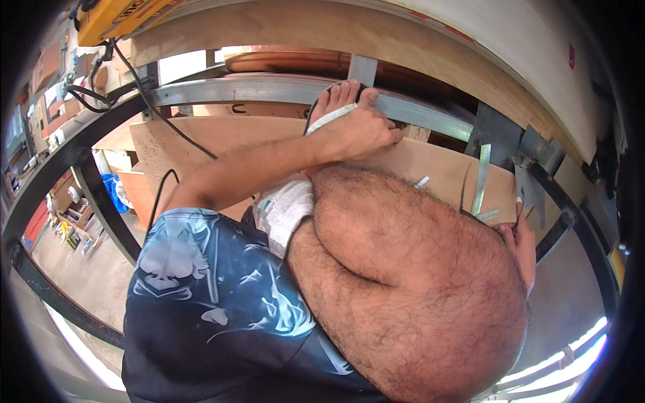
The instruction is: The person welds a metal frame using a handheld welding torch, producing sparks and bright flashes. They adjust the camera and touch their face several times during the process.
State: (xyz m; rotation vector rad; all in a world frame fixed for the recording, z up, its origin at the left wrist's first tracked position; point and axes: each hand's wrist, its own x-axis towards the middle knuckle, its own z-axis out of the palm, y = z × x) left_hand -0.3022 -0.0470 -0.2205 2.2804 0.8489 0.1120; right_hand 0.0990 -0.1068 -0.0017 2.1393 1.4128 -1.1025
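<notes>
My left hand lies beside a sandaled foot with a white strap, its arm reaching in from the dark blue printed shirt. Its fingers curl down near a small pale wood block; whatever they may grip is hidden. Past my bent knee, my right hand shows only in part. Its fingers close round a thin, dark stick-like thing over the edge of a brown board. Narrow light metal strips lie on that board near the right hand.
Dark metal frame bars curve round the left and right. A wooden beam and a metal rail cross the far side. At top left is a yellow tool or case, with a black cable running nearby. Grey metal sheets stand at right.
</notes>
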